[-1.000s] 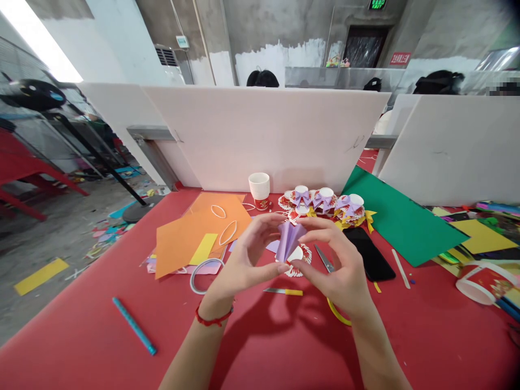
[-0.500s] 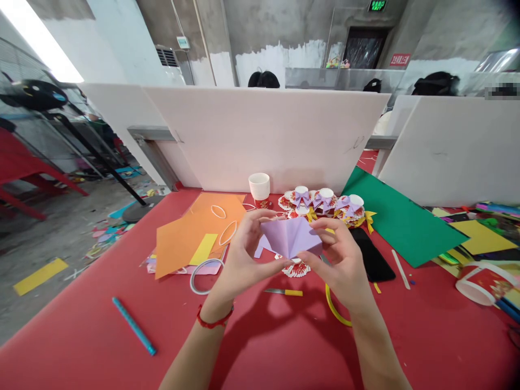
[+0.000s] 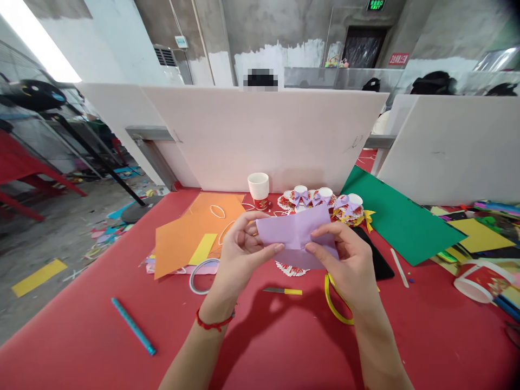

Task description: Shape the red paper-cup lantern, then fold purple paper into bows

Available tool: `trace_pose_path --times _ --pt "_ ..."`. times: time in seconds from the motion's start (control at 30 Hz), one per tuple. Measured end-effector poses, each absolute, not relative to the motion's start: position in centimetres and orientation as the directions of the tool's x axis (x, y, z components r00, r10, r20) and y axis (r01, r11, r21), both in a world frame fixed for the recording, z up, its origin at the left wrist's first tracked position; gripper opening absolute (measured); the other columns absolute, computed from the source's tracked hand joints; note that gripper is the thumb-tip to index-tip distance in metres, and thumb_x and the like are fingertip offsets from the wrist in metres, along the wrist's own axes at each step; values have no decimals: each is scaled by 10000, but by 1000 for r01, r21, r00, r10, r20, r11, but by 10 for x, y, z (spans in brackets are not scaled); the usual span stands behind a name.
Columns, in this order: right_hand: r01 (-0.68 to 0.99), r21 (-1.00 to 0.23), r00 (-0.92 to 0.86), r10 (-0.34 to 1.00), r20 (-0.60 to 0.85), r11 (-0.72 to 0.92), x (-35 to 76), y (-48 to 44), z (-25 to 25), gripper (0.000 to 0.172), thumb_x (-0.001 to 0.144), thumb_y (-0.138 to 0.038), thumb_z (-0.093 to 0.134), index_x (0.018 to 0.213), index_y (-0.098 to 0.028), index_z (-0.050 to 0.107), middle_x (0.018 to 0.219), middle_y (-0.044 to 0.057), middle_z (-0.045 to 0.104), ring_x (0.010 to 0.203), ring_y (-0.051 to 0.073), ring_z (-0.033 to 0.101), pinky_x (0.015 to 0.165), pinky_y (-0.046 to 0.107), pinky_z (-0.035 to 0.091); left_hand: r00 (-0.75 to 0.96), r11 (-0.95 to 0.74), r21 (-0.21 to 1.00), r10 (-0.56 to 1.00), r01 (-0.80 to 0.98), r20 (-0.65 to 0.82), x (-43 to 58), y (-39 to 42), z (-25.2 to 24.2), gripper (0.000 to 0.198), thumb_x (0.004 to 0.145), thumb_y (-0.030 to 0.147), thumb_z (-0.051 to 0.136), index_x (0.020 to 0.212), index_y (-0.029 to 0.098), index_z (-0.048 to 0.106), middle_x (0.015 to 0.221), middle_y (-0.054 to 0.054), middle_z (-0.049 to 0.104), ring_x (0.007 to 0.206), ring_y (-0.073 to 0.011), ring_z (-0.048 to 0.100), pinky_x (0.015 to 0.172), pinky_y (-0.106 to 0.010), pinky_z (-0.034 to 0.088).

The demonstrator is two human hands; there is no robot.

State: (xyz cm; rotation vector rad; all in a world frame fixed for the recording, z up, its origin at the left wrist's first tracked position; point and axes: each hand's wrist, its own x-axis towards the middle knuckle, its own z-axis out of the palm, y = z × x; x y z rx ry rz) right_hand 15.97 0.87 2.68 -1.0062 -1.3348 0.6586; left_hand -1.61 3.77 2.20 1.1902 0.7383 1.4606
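Observation:
A creased sheet of purple paper (image 3: 294, 230) is held up above the red table (image 3: 280, 346). My left hand (image 3: 244, 252) grips its left side between thumb and fingers. On the right side, my right hand (image 3: 345, 252) pinches the paper near its central crease. Below it lies a small knife (image 3: 284, 291) with a yellow handle. A yellow ring (image 3: 335, 306), partly hidden by my right hand, is close by. Behind the paper stand several paper cup crafts (image 3: 325, 196) with purple bows. One fringed white-and-red piece (image 3: 292, 270) shows just under the sheet.
Orange sheets (image 3: 179, 244), a yellow strip (image 3: 203, 249) and a tape roll (image 3: 201, 276) lie left. A teal pen (image 3: 133, 326) is nearer. White cups (image 3: 259, 187) stand by the partition (image 3: 264, 141). Rightward are a black phone (image 3: 379, 260), green sheet (image 3: 400, 216) and tipped paper cup (image 3: 483, 281).
The purple paper has gone from a folded, V-creased shape to a flatter, more opened sheet. My right hand has shifted slightly to the right.

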Motion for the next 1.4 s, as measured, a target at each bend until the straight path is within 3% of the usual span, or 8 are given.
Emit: trace_pose_path --times 0.1,0.2,0.4,0.57,0.73,0.93,1.13,1.4 --pt "152 -884 182 866 466 443 159 10 28 65 752 -205 757 751 -248 709 754 -17 738 732 161 692 644 257 546 12 -168 882 981 -441 193 -9 35 25 390 570 218 919 884 196 689 763 12 732 683 -120 688 643 -205 575" --pt "160 -878 212 852 478 452 156 10 29 47 767 -207 730 738 -240 716 750 -7 751 735 171 704 679 281 565 105 -70 883 985 -464 133 -3 33 26 391 552 255 925 890 180 743 857 -43 779 766 -176 730 676 -251 598" --pt "177 -898 298 847 440 403 153 10 28 100 698 -268 801 711 -225 711 721 6 743 698 190 694 647 302 560 202 -67 961 971 -270 124 -1 33 20 268 620 355 887 791 169 801 810 -80 801 731 -236 730 670 -348 618" --pt "149 -915 326 854 404 376 155 11 26 141 658 -279 829 684 -229 699 687 -8 721 656 173 667 595 279 535 259 -182 975 943 -124 209 -4 32 24 124 673 312 838 743 211 823 739 -51 794 654 -212 693 599 -318 586" --pt "82 -928 279 885 372 364 158 12 24 147 653 -276 831 694 -228 697 698 -8 711 665 167 657 602 278 533 231 -244 966 939 -79 256 -5 29 25 137 686 334 819 686 198 807 638 -36 751 575 -184 638 550 -298 555" --pt "60 -929 242 898 368 365 157 10 27 159 625 -236 843 677 -235 693 681 -23 706 662 159 662 612 267 535 228 -260 955 930 -143 288 -4 26 29 148 654 340 849 649 202 794 640 -38 748 581 -192 645 553 -309 567" --pt "49 -927 140 916 376 373 154 10 28 87 697 -254 803 736 -235 728 765 4 755 754 186 713 708 300 583 109 -322 937 935 -136 337 -3 28 32 250 583 399 893 561 203 740 559 -15 699 516 -169 591 493 -297 535" --pt "53 -937 104 931 350 346 154 5 33 201 611 -250 854 794 -249 769 840 26 797 798 221 741 692 316 613 55 -312 912 940 -266 337 -2 30 25 230 632 305 889 694 198 695 616 5 714 550 -145 637 519 -248 545"
